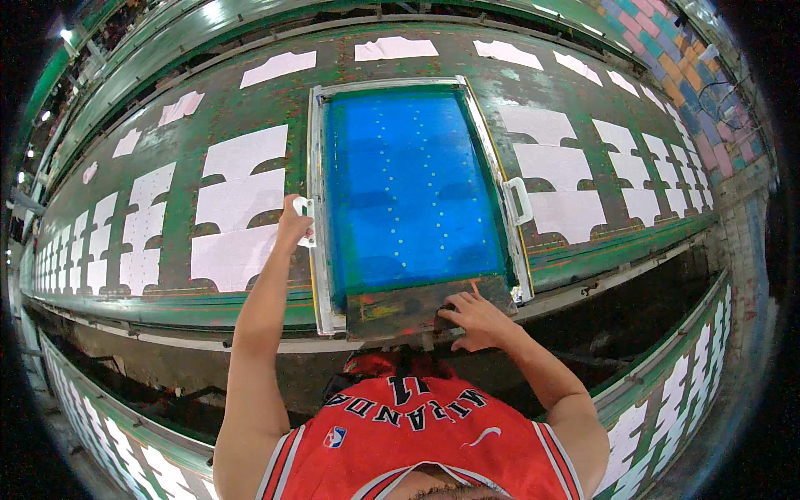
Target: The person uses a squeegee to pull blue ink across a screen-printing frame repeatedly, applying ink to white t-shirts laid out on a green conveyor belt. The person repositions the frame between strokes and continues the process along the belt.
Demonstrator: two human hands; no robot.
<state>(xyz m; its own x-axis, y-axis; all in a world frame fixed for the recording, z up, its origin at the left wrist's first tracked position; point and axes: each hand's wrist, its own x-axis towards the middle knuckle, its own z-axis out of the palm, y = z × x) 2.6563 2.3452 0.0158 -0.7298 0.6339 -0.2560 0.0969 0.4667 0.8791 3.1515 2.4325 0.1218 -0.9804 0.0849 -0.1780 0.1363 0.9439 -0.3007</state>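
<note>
A silkscreen frame (317, 167) with blue mesh (408, 175) and rows of small pale dots lies across the long green printing table. My left hand (292, 227) is closed around the white handle (307, 218) on the frame's left side. Opposite it, a matching white handle (523, 200) stands free on the right side. A dark, paint-stained board (387, 310) spans the frame's near end. Over the right part of this board rests my right hand (479, 321), its fingers bent and apart. I see nothing held in it. Darker cut-piece shapes show faintly through the mesh.
Several rows of white fabric pieces (242, 196) lie left of the frame, with more fabric pieces (558, 187) to its right. Other pieces (396, 47) line the far side. A metal rail (583, 292) runs along the table's near edge. Behind me is another table with white pieces (675, 417).
</note>
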